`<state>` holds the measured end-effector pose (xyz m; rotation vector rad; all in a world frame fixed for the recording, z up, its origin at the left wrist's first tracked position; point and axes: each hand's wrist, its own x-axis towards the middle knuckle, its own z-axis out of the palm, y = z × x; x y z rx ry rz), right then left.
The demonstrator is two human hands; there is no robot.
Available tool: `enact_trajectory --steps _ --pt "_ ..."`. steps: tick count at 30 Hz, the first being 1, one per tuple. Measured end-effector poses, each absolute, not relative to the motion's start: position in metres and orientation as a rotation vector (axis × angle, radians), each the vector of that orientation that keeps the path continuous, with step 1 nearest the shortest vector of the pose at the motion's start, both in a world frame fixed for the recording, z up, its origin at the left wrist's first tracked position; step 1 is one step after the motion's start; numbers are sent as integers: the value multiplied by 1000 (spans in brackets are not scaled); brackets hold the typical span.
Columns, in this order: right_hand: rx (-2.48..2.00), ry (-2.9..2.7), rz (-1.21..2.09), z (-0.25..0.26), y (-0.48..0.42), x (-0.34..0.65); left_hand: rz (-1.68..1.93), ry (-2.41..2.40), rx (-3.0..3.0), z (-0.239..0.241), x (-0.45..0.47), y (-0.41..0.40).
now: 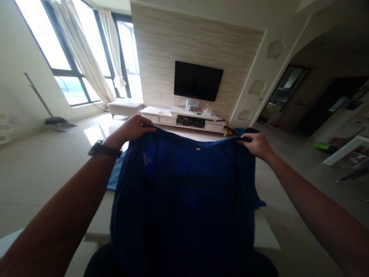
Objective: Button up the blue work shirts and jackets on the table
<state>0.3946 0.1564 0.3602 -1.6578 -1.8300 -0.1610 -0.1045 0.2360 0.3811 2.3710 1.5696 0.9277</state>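
A dark blue shirt (pixel 187 192) hangs spread out in front of me, with a small pale label at the middle of its neckline. My left hand (pixel 137 129) pinches it at the left shoulder. At the other shoulder, my right hand (pixel 256 144) grips the cloth between thumb and fingers. The shirt's lower part drops toward my lap, and its hem is lost in shadow. Behind its left side shows a strip of light blue cloth (pixel 115 173), mostly covered. A dark watch (pixel 103 149) is on my left wrist.
A low white table (pixel 266 231) shows behind the shirt. Farther off are a white TV cabinet (pixel 158 114) with bags on top, a wall-mounted television (pixel 198 80) and a white bench (pixel 126 107). A broom and dustpan (pixel 59 122) stand at left; a white table (pixel 350 150) is at right.
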Motion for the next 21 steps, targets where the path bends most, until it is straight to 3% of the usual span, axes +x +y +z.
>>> enact_trajectory --steps 4,8,12,16,18,21 --pt "-1933 -1561 -334 333 304 392 1124 1869 2222 363 -39 349" --pt "-2034 -1421 -328 243 348 364 1291 1921 2129 265 7 391" --pt "-1975 -1777 76 79 254 371 660 1800 1999 102 -22 324" --pt "-2228 -1358 392 -61 98 415 342 2230 1471 -28 -115 208" --pt "-2218 -1082 535 -93 45 430 325 2428 1195 -62 -155 166" --pt "-2090 -749 717 -100 22 431 462 2482 942 -78 -185 140"
